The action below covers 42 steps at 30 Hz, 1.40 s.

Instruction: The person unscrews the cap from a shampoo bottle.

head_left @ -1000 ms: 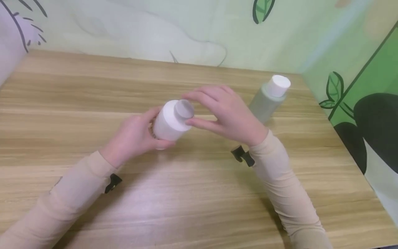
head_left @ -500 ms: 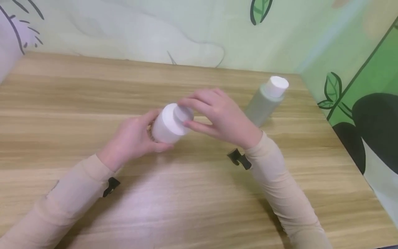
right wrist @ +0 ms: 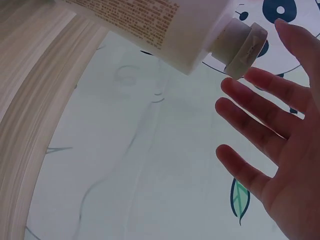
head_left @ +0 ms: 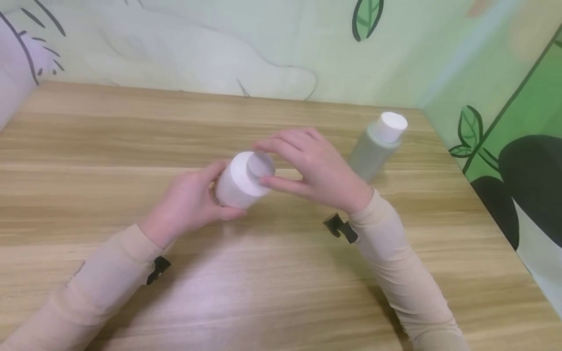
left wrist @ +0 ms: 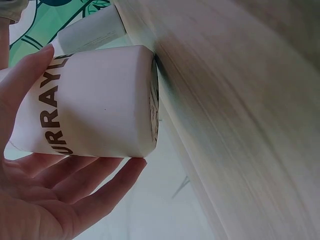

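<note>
My left hand (head_left: 184,200) grips a white bottle (head_left: 232,187) round its body, tilted with its top toward the right hand. In the left wrist view the bottle (left wrist: 107,105) carries large brown letters, and its base is close over the table. A paler grey cap (head_left: 259,165) tops it. The right hand (head_left: 316,168) is at this cap, thumb and fingers on either side of it. From the right wrist, the cap (right wrist: 247,50) shows on a short neck, with the right fingers (right wrist: 255,107) spread and the thumb apart from it.
A grey-green bottle (head_left: 373,153) with a white cap stands on the wooden table (head_left: 272,287) behind the right hand. Painted walls (head_left: 197,53) rise along the table's back and right edges. Black clips (head_left: 340,228) hang at both cuffs.
The right fingers lay slightly further over the cap half a second ago and have drawn back a little. The left hand keeps its grip; the head view has shifted slightly.
</note>
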{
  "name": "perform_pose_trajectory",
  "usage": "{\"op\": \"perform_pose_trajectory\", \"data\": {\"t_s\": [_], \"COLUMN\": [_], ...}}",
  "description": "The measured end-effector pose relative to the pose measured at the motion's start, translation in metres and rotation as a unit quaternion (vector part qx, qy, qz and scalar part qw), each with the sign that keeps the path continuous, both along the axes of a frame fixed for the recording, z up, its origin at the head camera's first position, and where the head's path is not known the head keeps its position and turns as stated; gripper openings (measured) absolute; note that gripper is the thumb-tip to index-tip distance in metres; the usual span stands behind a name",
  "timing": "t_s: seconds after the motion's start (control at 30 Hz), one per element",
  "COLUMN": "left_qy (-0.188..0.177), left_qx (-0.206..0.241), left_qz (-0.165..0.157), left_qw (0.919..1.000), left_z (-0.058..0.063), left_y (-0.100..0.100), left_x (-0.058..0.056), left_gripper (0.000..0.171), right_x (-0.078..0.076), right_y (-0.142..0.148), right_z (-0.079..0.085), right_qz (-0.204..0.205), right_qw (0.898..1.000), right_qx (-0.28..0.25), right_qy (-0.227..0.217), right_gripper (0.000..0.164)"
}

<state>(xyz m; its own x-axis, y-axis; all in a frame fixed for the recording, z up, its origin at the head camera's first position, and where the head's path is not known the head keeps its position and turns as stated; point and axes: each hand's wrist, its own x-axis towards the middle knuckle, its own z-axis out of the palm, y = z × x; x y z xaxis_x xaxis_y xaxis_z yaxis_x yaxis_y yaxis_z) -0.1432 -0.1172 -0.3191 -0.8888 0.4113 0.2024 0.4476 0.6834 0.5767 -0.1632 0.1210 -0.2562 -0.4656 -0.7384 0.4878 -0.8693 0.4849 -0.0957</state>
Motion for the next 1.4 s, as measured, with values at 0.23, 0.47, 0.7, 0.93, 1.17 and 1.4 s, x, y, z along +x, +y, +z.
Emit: {"op": "perform_pose_trajectory", "data": {"t_s": [0.23, 0.47, 0.7, 0.93, 1.17, 1.4], "left_qy": [0.002, 0.008, 0.005, 0.001, 0.011, 0.007], "left_qx": [0.005, 0.009, 0.004, 0.005, -0.003, -0.004], "left_qz": [0.001, 0.000, -0.001, -0.001, -0.003, -0.005], "left_qw": [1.0000, 0.9999, 1.0000, 1.0000, 0.9999, 1.0000], "left_z": [-0.0017, -0.0004, 0.0003, 0.0000, -0.0003, 0.0010], "left_y": [0.0009, 0.0008, 0.0007, 0.0008, 0.0013, 0.0018], "left_x": [0.0013, 0.0010, 0.0008, 0.0013, 0.0021, 0.0027], "left_gripper": [0.081, 0.080, 0.081, 0.082, 0.080, 0.079], "right_x": [0.0000, 0.0001, 0.0002, -0.0007, -0.0019, -0.0016], "right_y": [-0.0008, -0.0022, -0.0009, 0.0000, 0.0012, 0.0001], "right_z": [-0.0038, -0.0029, -0.0020, -0.0015, -0.0009, -0.0019], "right_qz": [-0.008, -0.004, 0.010, 0.011, -0.007, -0.007], "right_qw": [1.000, 1.000, 1.000, 1.000, 0.999, 1.000], "right_qx": [-0.014, -0.011, -0.007, -0.005, -0.019, -0.023], "right_qy": [0.015, 0.006, 0.000, -0.016, -0.028, -0.020], "right_gripper": [0.040, 0.036, 0.038, 0.041, 0.049, 0.041]}}
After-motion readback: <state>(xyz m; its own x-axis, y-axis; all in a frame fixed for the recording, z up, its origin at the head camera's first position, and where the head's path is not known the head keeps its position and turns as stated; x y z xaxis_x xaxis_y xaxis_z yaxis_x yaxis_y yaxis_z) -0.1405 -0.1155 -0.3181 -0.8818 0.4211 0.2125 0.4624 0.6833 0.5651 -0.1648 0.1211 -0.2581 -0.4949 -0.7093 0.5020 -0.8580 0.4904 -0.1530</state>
